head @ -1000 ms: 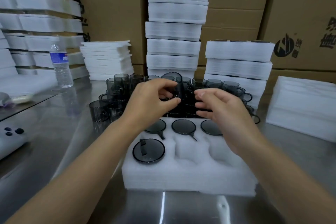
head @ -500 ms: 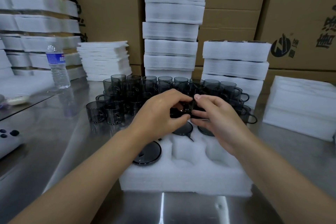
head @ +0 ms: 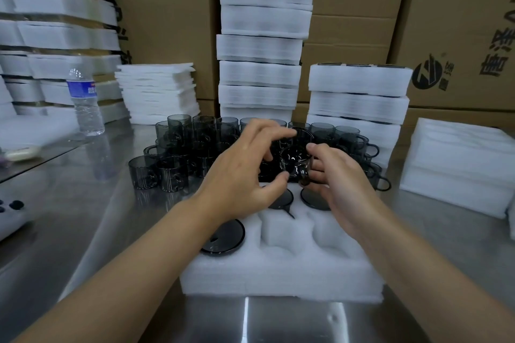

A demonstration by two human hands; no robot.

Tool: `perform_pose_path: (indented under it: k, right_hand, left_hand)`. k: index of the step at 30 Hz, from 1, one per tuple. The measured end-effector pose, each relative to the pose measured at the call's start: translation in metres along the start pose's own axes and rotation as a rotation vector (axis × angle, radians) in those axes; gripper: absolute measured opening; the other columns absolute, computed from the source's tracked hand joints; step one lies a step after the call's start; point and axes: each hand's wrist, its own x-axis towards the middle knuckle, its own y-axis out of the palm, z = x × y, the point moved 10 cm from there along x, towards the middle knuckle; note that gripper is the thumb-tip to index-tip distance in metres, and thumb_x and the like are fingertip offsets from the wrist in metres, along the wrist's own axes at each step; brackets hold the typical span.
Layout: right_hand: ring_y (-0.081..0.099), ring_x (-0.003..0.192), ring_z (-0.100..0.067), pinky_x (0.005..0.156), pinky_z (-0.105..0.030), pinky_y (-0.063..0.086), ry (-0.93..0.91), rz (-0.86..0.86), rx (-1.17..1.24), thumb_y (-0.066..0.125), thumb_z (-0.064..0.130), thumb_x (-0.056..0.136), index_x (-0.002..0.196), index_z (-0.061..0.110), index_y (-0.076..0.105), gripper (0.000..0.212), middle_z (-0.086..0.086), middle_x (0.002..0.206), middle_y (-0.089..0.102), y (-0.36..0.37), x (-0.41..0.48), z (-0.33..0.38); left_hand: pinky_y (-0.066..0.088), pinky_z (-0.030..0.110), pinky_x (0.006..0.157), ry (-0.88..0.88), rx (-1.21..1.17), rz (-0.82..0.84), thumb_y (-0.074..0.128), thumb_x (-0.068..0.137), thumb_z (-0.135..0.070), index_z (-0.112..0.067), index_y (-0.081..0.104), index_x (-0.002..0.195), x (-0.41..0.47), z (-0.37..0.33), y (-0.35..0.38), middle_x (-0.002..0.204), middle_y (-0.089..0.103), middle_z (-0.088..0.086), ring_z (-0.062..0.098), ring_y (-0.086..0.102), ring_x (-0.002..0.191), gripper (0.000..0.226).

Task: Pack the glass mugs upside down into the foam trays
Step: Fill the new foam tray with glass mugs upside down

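The biggest things in view are the brown cardboard cartons (head: 167, 36) walling off the back. They carry dark print: a large "4." along the top edge, cropped Chinese characters that I cannot read, and a round black logo (head: 426, 71) on the right-hand carton. The water bottle (head: 85, 103) at the left has a blue label, its lettering too small to make out.

Both hands meet over the far edge of the foam tray (head: 278, 273). The right hand (head: 340, 178) grips a smoky glass mug (head: 295, 160), thumb on its upper rim and fingers curled close round its side by the handle. The left hand (head: 242, 175) cups the same mug more loosely, with the thumb tip at its lower edge and the fingers arched wide over the top. The mug is tilted in the air above the tray's back row.

Everything stands on a stainless steel table (head: 83, 217) with a dull shine. Stacks of white foam trays (head: 262, 47) rise behind, and thin foam sheets (head: 158, 92) are piled left and right. A crowd of upright grey mugs (head: 178, 153) waits just beyond the tray. In the tray, three upturned mugs (head: 223, 237) show — one front left, two at the back. A pale controller (head: 8, 214) lies at the left edge.
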Motion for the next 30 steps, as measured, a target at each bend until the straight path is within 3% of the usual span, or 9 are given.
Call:
perform_pose_path:
  k: [5,8,11,13,18,25,30]
  right_hand:
    - [0.062,0.105,-0.030,0.095,-0.046,0.050,-0.001,-0.006,-0.069,0.062,0.044,0.082,0.101,0.018,0.066,0.032,-0.018,0.113,0.065,-0.002,0.000,-0.001]
    - [0.061,0.108,-0.029,0.077,-0.035,0.055,0.003,0.012,-0.050,0.062,0.043,0.082,0.097,0.018,0.068,0.029,-0.017,0.113,0.065,0.001,-0.003,0.000]
    - [0.062,0.106,-0.028,0.080,-0.035,0.053,0.002,0.019,-0.064,0.063,0.046,0.079,0.095,0.021,0.069,0.030,-0.014,0.110,0.066,0.002,-0.004,0.000]
    - [0.063,0.104,-0.024,0.078,-0.034,0.052,-0.004,0.026,-0.067,0.063,0.044,0.081,0.092,0.023,0.070,0.025,-0.007,0.105,0.070,0.002,-0.005,0.001]
    - [0.064,0.103,-0.018,0.073,-0.030,0.047,-0.031,0.061,-0.087,0.061,0.039,0.085,0.088,0.026,0.074,0.019,0.003,0.098,0.073,0.006,-0.006,0.004]
    - [0.066,0.090,-0.014,0.068,-0.029,0.044,-0.050,0.033,-0.094,0.060,0.040,0.085,0.080,0.032,0.075,0.018,0.005,0.089,0.074,0.005,-0.009,0.009]
    - [0.065,0.091,-0.015,0.076,-0.030,0.047,-0.068,-0.006,-0.049,0.064,0.039,0.084,0.092,0.024,0.073,0.019,0.000,0.097,0.073,0.001,-0.008,0.012]
  left_hand:
    - [0.047,0.025,0.070,-0.045,0.015,-0.057,0.053,0.072,-0.026,-0.024,0.040,0.132,-0.001,0.009,-0.005,0.117,0.030,-0.016,0.004,0.045,0.088,0.062]
    - [0.042,0.018,0.085,-0.068,0.033,0.020,0.063,0.072,-0.027,-0.020,0.038,0.139,-0.002,0.013,0.005,0.122,0.029,-0.015,0.006,0.043,0.103,0.071]
    - [0.039,0.020,0.095,-0.086,0.032,0.093,0.069,0.072,-0.034,-0.023,0.035,0.143,-0.003,0.016,0.013,0.125,0.027,-0.015,0.008,0.038,0.118,0.079]
    - [0.038,0.019,0.094,-0.115,0.019,0.125,0.073,0.073,-0.036,-0.025,0.035,0.143,-0.004,0.020,0.017,0.126,0.028,-0.015,0.005,0.035,0.119,0.080]
    - [0.030,0.001,0.088,-0.162,-0.046,0.102,0.078,0.072,-0.033,-0.027,0.038,0.140,-0.004,0.026,0.016,0.122,0.029,-0.017,-0.001,0.036,0.110,0.079]
    - [0.032,0.004,0.088,-0.153,-0.059,0.148,0.081,0.069,-0.033,-0.030,0.037,0.139,-0.004,0.024,0.019,0.124,0.031,-0.015,-0.001,0.036,0.111,0.083]
    - [0.029,0.002,0.089,-0.108,-0.086,0.178,0.080,0.070,-0.021,-0.019,0.042,0.137,-0.004,0.016,0.021,0.125,0.036,-0.008,0.000,0.038,0.109,0.077]
